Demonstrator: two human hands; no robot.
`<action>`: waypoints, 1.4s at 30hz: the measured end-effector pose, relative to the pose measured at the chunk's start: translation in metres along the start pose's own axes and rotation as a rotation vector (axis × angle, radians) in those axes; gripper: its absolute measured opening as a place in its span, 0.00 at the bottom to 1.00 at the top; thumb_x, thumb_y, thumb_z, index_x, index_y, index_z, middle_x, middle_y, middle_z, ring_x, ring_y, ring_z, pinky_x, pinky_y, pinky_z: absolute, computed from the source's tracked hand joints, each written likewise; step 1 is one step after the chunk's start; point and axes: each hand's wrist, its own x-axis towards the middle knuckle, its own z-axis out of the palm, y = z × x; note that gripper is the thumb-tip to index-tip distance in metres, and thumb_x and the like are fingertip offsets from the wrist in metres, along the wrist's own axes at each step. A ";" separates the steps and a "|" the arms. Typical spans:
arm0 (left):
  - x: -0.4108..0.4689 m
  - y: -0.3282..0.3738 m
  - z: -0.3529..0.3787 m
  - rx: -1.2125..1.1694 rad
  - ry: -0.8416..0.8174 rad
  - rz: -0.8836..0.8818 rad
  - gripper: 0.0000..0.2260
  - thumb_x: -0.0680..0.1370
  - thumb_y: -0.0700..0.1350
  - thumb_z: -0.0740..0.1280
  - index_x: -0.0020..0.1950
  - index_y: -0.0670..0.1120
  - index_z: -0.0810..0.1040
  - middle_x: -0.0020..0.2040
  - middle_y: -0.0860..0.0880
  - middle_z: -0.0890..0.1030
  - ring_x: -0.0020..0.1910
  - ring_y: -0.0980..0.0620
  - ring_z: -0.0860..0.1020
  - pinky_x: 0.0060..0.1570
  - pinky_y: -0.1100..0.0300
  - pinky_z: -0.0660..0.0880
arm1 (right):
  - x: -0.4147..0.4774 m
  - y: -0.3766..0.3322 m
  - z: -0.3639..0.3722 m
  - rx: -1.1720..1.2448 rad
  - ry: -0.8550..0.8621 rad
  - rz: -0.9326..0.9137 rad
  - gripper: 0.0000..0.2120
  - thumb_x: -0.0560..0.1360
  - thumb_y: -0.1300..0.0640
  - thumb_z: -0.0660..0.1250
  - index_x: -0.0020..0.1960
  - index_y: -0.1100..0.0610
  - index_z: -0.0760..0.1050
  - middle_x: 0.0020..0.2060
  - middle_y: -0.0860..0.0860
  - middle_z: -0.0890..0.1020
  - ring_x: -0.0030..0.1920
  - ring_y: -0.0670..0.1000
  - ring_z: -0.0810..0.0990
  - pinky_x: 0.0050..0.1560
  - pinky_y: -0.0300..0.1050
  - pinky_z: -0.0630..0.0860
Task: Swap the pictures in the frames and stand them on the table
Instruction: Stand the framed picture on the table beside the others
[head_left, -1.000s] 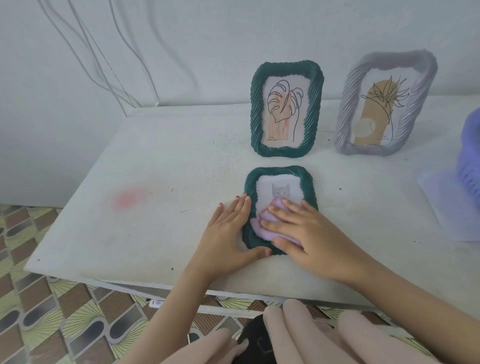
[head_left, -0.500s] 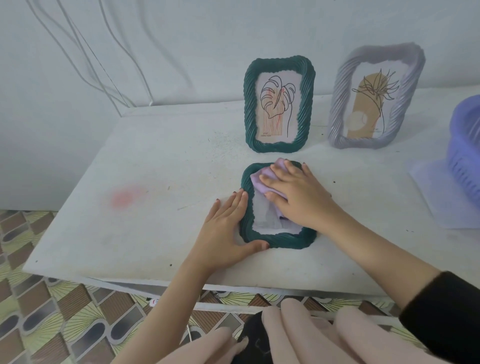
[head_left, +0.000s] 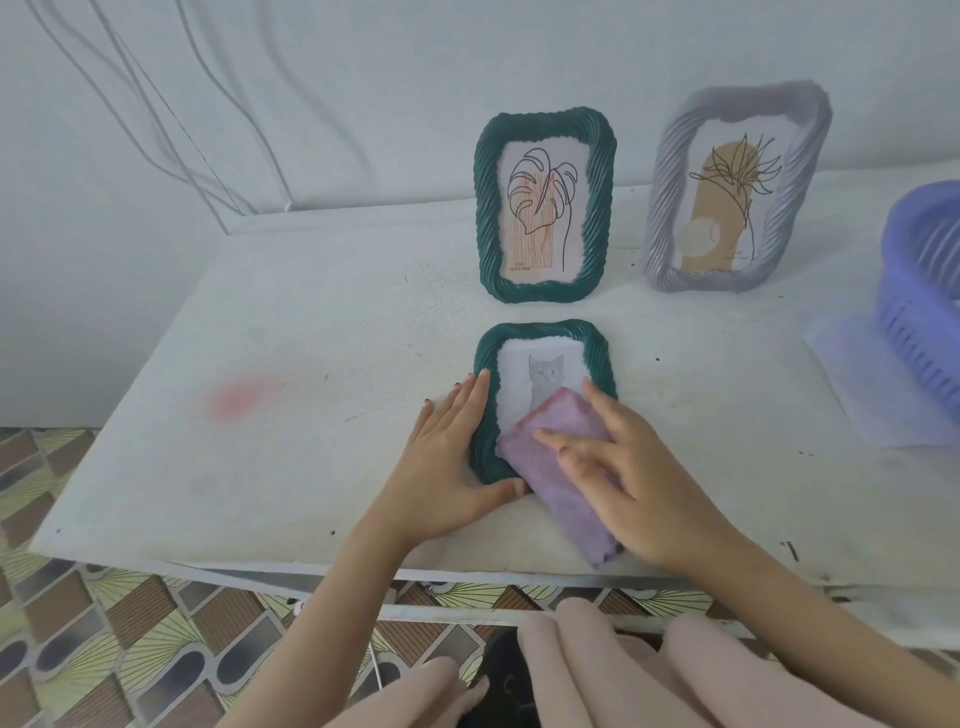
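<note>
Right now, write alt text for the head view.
A right hand presses a purple cloth onto a green frame with a cat picture lying flat on a white table, while the left hand steadies its edge. Behind stand a green leaf-print frame and a grey frame; a purple basket sits far right.

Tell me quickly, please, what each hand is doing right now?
Left hand: open, flat, steadying the lying green frame.
Right hand: open, pressing the purple cloth onto it.

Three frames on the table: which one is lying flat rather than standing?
The green frame with the cat picture, nearest the person, lies flat. The green leaf-picture frame and the grey frame behind it both stand upright.
</note>
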 end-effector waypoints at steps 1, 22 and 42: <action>-0.001 0.002 0.000 -0.041 -0.004 -0.001 0.46 0.64 0.69 0.59 0.75 0.54 0.42 0.75 0.59 0.47 0.74 0.61 0.44 0.72 0.61 0.39 | -0.002 0.002 0.001 0.020 0.054 0.058 0.19 0.77 0.39 0.52 0.63 0.41 0.73 0.71 0.42 0.57 0.71 0.43 0.55 0.68 0.39 0.52; 0.012 0.037 -0.023 -1.275 0.053 -0.044 0.07 0.69 0.37 0.71 0.41 0.50 0.82 0.41 0.50 0.82 0.41 0.53 0.79 0.38 0.64 0.76 | 0.037 -0.034 -0.028 1.234 0.077 0.172 0.12 0.71 0.66 0.63 0.41 0.53 0.82 0.41 0.47 0.83 0.44 0.44 0.80 0.44 0.36 0.77; 0.018 -0.018 -0.040 0.302 0.355 -0.081 0.24 0.72 0.55 0.61 0.68 0.54 0.70 0.69 0.41 0.70 0.72 0.40 0.61 0.70 0.48 0.49 | 0.033 0.014 -0.006 -0.109 0.227 0.214 0.23 0.75 0.62 0.61 0.68 0.47 0.67 0.45 0.41 0.72 0.56 0.49 0.73 0.71 0.64 0.49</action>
